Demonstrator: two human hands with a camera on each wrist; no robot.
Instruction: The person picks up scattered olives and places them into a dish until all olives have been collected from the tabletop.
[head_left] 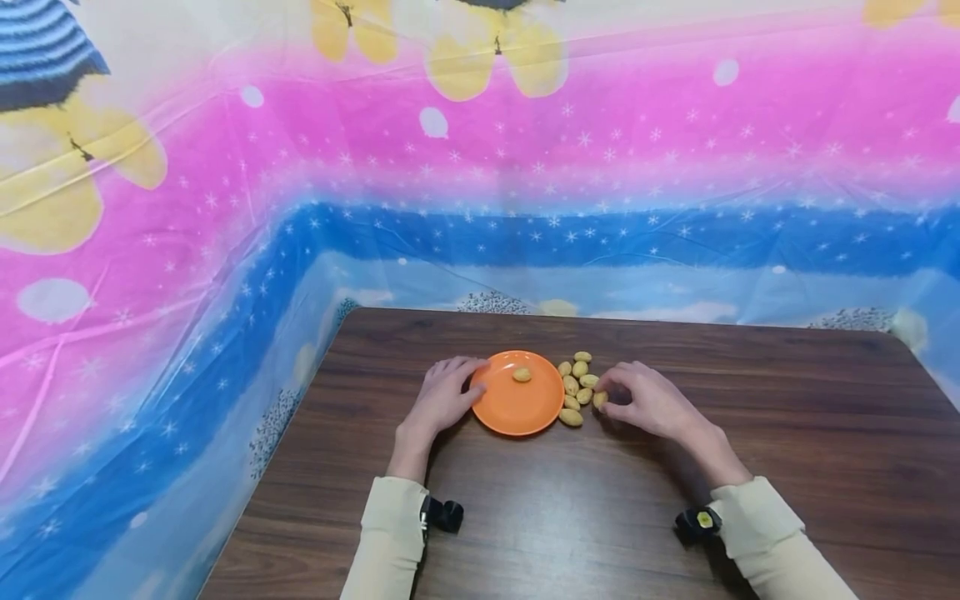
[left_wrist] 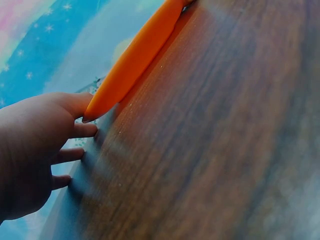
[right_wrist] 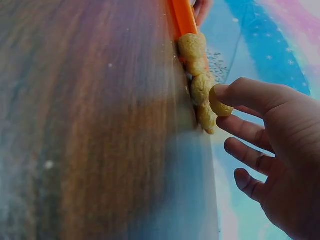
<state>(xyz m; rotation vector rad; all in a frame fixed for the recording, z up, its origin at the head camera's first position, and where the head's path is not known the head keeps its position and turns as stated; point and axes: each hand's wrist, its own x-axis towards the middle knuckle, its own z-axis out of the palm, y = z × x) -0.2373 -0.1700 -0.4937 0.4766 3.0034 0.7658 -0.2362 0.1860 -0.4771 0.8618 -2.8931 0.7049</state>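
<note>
An orange plate (head_left: 517, 414) lies on the table with one tan oval walnut (head_left: 522, 375) on it. At the plate's left rim is my left hand (head_left: 444, 396), thumb and forefinger touching the edge. The left wrist view shows that hand (left_wrist: 35, 155) with its other fingers fairly straight and spread beside the plate (left_wrist: 135, 60). My right hand (head_left: 651, 402) pinches a walnut (head_left: 600, 400) at the right side of a small pile of walnuts (head_left: 571, 386). In the right wrist view, thumb and fingertips hold this walnut (right_wrist: 220, 102) close to the pile (right_wrist: 201, 89); the other fingers are loosely bent.
The walnut pile lies close against the plate's right rim. Dark brown wood makes up the tabletop (head_left: 525, 508), whose far edge meets a printed pink and blue cloth (head_left: 525, 167). Black wrist cameras sit at both cuffs.
</note>
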